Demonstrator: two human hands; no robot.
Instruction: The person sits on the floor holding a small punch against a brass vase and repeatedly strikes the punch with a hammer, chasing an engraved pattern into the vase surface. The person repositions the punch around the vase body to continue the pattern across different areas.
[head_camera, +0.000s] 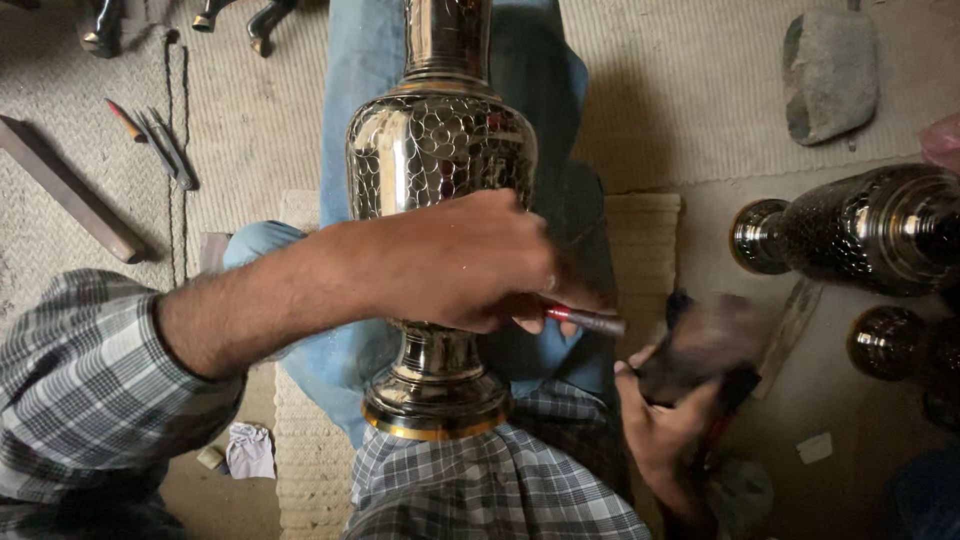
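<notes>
Brass engraved vase lies lengthwise along the lap; left hand clamps red-handled chisel, right hand grips blurred dark mallet alongside.

A pale woven floor mat covers the ground, with a smaller ribbed beige rug on it. A rough grey stone lies upper right; a long flat metal bar lies left. The light is soft.
</notes>
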